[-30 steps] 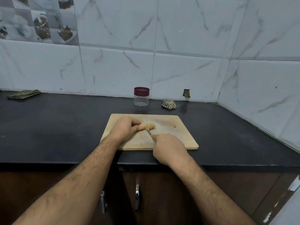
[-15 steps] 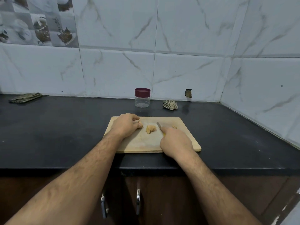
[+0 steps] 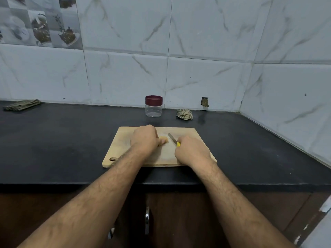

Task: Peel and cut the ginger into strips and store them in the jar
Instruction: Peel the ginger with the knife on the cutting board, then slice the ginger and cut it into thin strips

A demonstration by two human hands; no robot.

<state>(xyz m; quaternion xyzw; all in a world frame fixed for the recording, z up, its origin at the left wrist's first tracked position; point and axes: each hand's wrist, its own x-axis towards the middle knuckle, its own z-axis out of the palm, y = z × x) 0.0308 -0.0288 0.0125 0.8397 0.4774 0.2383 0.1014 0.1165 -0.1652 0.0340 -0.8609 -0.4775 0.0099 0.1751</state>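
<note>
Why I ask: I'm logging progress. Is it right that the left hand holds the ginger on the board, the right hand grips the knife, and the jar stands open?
Not quite: the jar has its red lid on, as the head view shows. The left hand does hold the ginger on the board, and the right hand grips the knife.

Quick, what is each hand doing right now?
Left hand: fingers curled down on the ginger, holding it on the cutting board.
Right hand: gripping the knife, blade just right of the ginger.
</note>
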